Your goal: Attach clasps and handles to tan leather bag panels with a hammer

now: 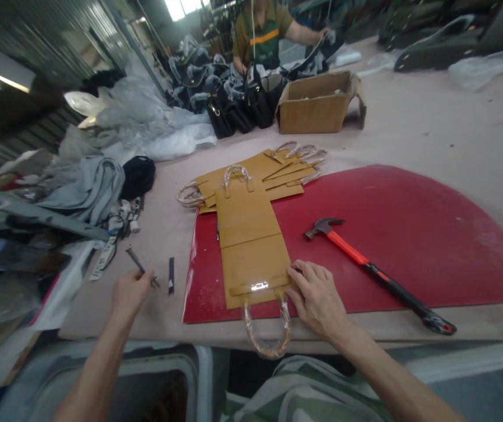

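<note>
Hammer (376,272): one. Red mat (409,223): one. Cardboard box (312,114): one. Person opposite (264,44): one. Tan panels (255,258): several, overlapped beyond my counting. Black bags (219,117): at least three.

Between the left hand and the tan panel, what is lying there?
In the head view, a small dark strip on the bench, then part of the red mat, between the left hand and tan panel.

mustard yellow is set on deep red
the panel (253,217) is coloured plain mustard, its near handle (271,353) tinged brown; the mat (413,228) is coloured red, whitened along its left edge. the hammer (368,266) is marked in orange-red and black. the co-worker's green apron (266,54) is crossed by an orange band (264,38), and the lap cloth (312,387) is patterned in pale and grey-green.
</note>
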A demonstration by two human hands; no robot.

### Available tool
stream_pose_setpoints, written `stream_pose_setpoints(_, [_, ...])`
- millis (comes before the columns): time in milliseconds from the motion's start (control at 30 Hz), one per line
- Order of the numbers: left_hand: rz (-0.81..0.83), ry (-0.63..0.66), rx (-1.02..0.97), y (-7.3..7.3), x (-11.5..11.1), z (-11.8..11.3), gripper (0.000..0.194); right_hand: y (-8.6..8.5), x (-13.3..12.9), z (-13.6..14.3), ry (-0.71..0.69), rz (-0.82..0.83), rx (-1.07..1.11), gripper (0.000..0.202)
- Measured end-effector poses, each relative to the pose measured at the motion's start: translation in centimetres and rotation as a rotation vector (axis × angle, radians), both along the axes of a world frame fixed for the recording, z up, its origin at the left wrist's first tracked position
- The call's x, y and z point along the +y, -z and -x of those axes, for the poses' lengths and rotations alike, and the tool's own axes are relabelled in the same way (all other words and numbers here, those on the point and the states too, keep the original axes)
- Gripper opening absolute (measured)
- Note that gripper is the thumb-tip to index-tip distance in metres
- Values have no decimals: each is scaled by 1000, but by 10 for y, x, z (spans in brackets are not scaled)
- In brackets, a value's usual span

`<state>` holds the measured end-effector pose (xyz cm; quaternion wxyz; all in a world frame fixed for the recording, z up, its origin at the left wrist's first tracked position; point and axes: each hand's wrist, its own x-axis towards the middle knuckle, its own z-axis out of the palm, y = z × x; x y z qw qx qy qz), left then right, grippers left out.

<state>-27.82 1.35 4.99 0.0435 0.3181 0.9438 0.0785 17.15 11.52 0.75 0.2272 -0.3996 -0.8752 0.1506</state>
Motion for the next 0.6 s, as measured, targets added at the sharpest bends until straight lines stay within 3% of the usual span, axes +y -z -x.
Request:
stream_pose_setpoints(100, [286,-34,36,7,-16,29,35,3,1,0,-4,-27,2,31])
stream_pose_setpoints(200, [313,4,69,16,-21,20,40,4,2,-1,-7,-32,7,30])
stream_pose_setpoints(267, [146,109,214,21,-19,-8,40,5,3,-2,-17,-27,17,29])
stream_pose_setpoints(333, [-102,322,293,24,-14,-50,34,5,3,-1,-28,-24,36,29])
stream_pose_setpoints(433, [-365,737,98,25,-5,-124,23,4,5,2,-62,-42,67,26])
stream_pose_setpoints(500, [-369,925,8,24,1,-167,16,0,7,6,-111,-38,51,24])
stream_pose_setpoints(600, [-197,1045,51,17,10,-205,13,-8,12,12,-172,-28,-45,23])
